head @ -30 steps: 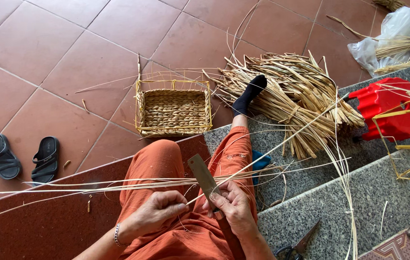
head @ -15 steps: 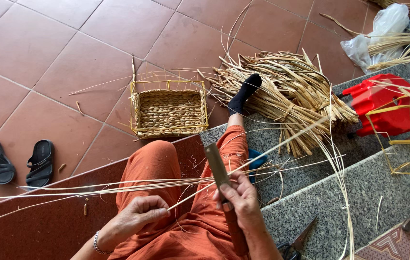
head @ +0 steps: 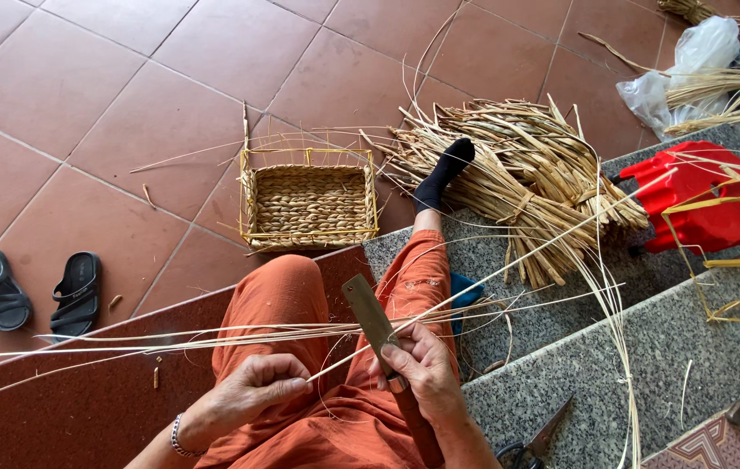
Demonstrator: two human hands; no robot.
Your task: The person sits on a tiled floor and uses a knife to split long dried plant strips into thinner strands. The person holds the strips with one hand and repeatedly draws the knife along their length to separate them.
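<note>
My right hand [head: 417, 369] is clenched round the handle of a flat knife [head: 371, 313], blade pointing up over my knee. My left hand [head: 257, 391] pinches a thin cane strip [head: 491, 278] against the blade; more strips [head: 127, 343] trail off to the left across my lap. One woven basket [head: 309, 204] sits finished on the tiles. A big bundle of reeds [head: 517, 169] and a bare wire frame [head: 726, 252] lie unused, so I judge much is left.
</note>
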